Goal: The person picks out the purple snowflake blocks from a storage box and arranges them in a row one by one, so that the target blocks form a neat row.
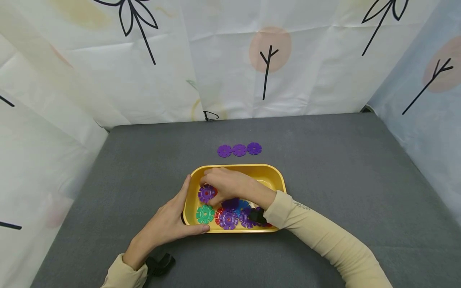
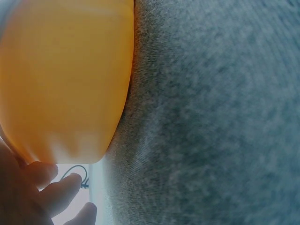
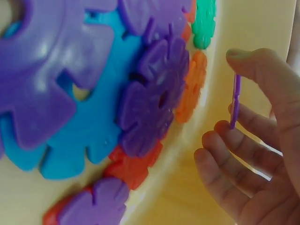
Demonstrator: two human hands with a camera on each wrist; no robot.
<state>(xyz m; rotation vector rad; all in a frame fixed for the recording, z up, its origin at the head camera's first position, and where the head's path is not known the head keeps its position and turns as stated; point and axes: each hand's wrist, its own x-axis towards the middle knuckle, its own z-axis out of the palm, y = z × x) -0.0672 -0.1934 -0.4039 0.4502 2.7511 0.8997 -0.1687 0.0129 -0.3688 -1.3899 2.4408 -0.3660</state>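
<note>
A yellow tray [image 1: 266, 171] holds flower-shaped plastic discs in purple, blue, red, green and orange. My left hand [image 1: 169, 218] holds the tray's left end, its thumb along the front rim and its fingers by the left side. In the left wrist view, fingertips [image 2: 65, 192] show beyond the tray's wall [image 2: 65, 84]. Inside the tray, my right hand [image 1: 230, 185] reaches over the left part. The right wrist view shows it pinching a purple flower disc [image 3: 235, 101], seen edge-on, between thumb and fingers. A green disc [image 1: 205, 214] lies below that hand, near a purple one [image 1: 228, 220].
Three purple flower discs [image 1: 239, 150] lie in a row on the grey table [image 1: 342, 168], just behind the tray. Patterned white cloth [image 1: 223, 60] stands along the back and sides of the table.
</note>
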